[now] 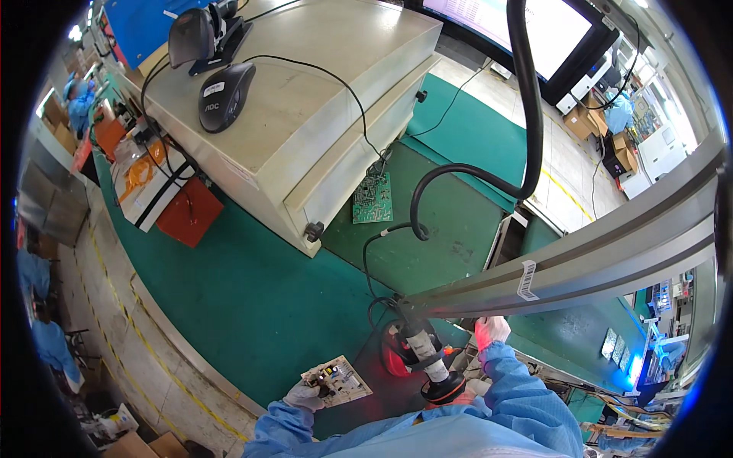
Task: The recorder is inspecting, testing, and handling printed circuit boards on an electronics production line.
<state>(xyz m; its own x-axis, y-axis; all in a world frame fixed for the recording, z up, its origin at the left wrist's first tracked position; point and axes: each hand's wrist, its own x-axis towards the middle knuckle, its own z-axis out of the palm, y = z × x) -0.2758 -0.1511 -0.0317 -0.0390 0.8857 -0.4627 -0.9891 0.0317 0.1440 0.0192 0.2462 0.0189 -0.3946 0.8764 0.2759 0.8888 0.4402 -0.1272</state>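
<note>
My left hand [304, 397], in a white glove, grips the left edge of a pale circuit board [350, 384] with several components on its upper face. The board is held over the near edge of the green-topped bench. My right hand [492, 331], also gloved, is closed just under the lower edge of a slanting metal beam [595, 267]. Whatever lies in its fingers is hidden. Between my hands stands a black and white cylindrical device [427, 353] with red parts at its side and a dark round end toward me.
A large beige cabinet [305, 114] carries a black mouse [227, 97] and a handheld scanner on a stand [192, 38]. Beside it lies a green circuit board [372, 198]. A thick black cable [528, 99] loops down over the bench. A red box [189, 214] sits at left.
</note>
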